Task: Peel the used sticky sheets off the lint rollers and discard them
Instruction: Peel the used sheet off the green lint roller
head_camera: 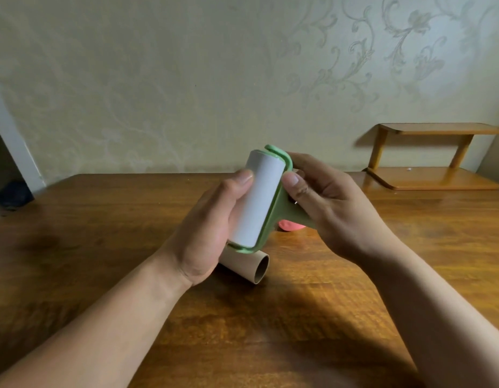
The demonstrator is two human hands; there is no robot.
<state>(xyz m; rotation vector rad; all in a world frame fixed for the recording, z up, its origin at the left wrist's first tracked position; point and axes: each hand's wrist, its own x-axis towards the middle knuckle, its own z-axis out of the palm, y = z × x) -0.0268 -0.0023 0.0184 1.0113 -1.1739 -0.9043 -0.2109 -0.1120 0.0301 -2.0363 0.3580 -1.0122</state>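
Lint roller (259,200) in both closed grips, left hand (212,219), right hand (326,203).

A bare cardboard tube (252,266) lies on the wooden table (102,233). A low wooden shelf (427,158) stands by the patterned wallpaper (186,79).

Brown wooden desk (102,247): varnished, semi-glossy, with dark streaked grain and soft reflections. White cylindrical paper roll (258,197): matt, smooth, unmarked. Green plastic roller frame (280,203): moulded, smooth, with a dull satin sheen. Brown cardboard tube (253,268): matt, fibrous, hollow, with a raw cut rim. Small orange wooden shelf (435,179): lacquered and glossier than the desk. Cream wallpaper (186,79): matt, with a faintly lustrous embossed floral scroll. Pink-red object (291,226) behind the frame: smooth; material cannot be told.
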